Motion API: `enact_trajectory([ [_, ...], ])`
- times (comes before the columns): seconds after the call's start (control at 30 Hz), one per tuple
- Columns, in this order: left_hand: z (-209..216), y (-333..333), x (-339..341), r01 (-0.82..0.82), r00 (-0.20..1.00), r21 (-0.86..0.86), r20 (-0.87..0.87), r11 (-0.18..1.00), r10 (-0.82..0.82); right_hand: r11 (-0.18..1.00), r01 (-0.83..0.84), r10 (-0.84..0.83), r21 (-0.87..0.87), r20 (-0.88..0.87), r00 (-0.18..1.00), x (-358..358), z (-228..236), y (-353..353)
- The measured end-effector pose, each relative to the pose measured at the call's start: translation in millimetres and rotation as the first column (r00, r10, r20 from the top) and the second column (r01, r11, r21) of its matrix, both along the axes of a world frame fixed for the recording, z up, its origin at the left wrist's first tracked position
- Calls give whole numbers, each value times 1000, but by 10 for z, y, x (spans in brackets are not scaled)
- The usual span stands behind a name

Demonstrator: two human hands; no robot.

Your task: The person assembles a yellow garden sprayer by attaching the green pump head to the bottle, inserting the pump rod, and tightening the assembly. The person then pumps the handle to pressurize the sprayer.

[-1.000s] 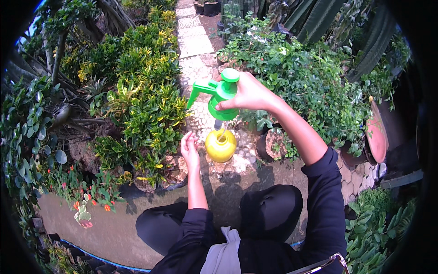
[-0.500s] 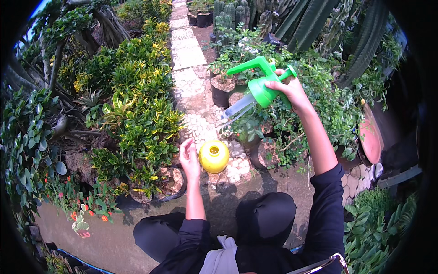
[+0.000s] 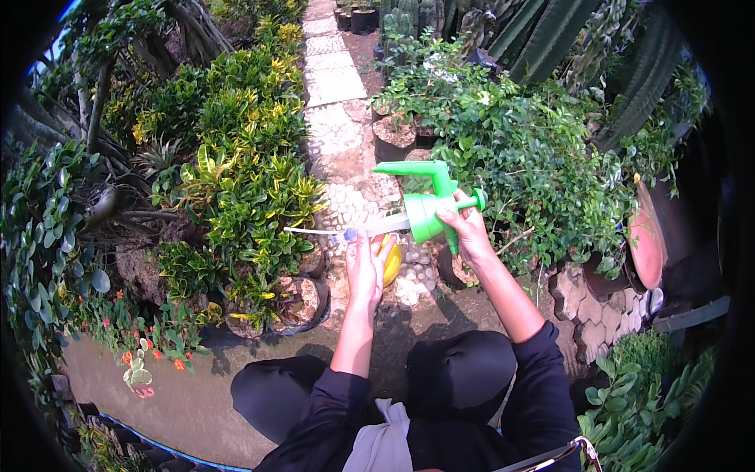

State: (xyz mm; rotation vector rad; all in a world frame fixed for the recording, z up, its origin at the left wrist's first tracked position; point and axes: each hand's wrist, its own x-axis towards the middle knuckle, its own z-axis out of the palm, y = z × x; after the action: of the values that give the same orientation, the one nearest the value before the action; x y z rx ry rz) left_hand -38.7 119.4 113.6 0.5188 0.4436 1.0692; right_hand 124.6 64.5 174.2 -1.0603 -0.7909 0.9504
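Note:
My right hand (image 3: 469,230) is wrapped round a green pump sprayer head (image 3: 425,218), which lies sideways in the air with its long trigger lever on top and its plunger knob to the right. From its collar a clear pump cylinder (image 3: 389,226) points left, and a thin white tube (image 3: 311,230) runs past its bluish end. My left hand (image 3: 366,266) has its fingers closed on that cylinder near the tip. Behind the left hand a round yellow bottle (image 3: 392,264) stands on the pebbled path, partly hidden by the fingers.
A pebbled path (image 3: 346,193) with pale slabs leads away between yellow-green shrubs (image 3: 244,169) on the left and leafy potted bushes (image 3: 519,157) on the right. Close by are a dark plant pot (image 3: 393,141), a potted plant (image 3: 301,303) and a reddish round pot (image 3: 645,244).
My right hand has brought the sprayer head lower and leftward, turning it level. My left hand has moved right and closed on the pump cylinder. The yellow bottle is now partly covered.

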Motion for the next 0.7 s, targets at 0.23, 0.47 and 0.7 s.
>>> enact_trajectory([
  [0.23,-96,165,34,-11,989,-125,147,992,30,952,-2,-41,-307,-135,990,86,-167,-297],
  [0.47,-67,116,117,94,988,-113,133,989,-79,933,310,-248,-185,294,923,38,21,-422],
  [0.7,-94,42,152,112,990,-169,103,979,-96,863,506,-499,21,204,842,174,-104,-441],
])
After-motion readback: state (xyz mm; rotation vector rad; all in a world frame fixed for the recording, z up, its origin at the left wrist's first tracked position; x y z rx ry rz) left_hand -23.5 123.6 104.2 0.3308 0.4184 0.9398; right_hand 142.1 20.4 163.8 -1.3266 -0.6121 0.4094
